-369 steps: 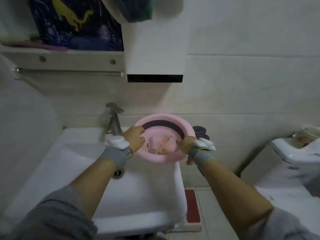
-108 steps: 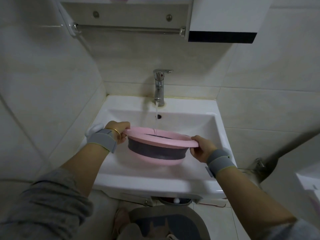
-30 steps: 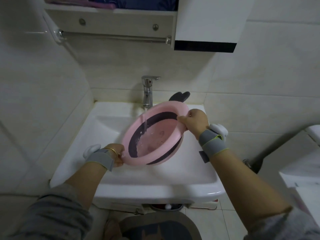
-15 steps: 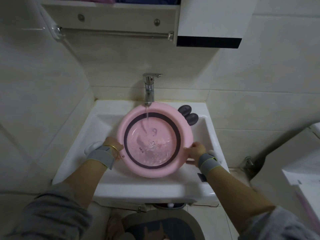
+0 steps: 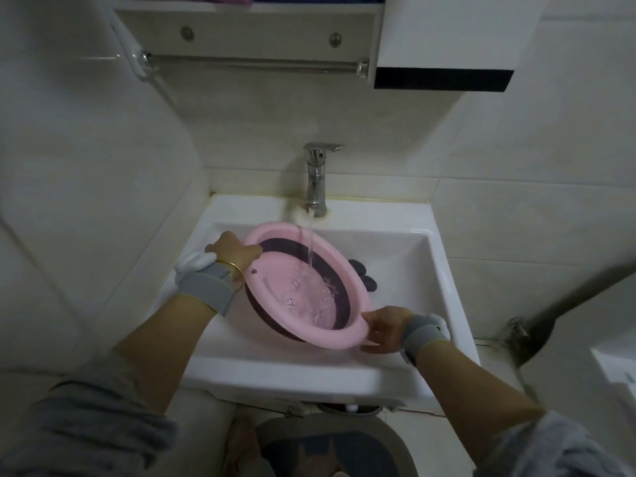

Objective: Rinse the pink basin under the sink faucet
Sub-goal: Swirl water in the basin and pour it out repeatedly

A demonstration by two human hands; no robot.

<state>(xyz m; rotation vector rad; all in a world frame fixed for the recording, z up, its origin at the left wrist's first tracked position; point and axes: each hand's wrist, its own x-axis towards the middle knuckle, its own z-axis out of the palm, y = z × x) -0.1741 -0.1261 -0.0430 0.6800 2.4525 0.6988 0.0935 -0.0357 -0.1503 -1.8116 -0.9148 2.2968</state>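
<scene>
The pink basin with a dark collapsible band is held tilted over the white sink, its left rim raised and its right rim low. My left hand grips the upper left rim. My right hand holds the lower right rim. Water runs from the chrome faucet in a thin stream onto the basin's inside, and some water pools in the lower part. Two dark ear-shaped tabs on the basin show behind its right edge.
A towel rail and a white cabinet hang above the sink. Tiled walls close in on the left and behind. A round grey bin or stool sits on the floor below the sink's front edge. A white fixture shows at the right.
The basin has tipped from facing me to sloping down to the right. My left hand rose with the left rim; my right hand dropped with the right rim.
</scene>
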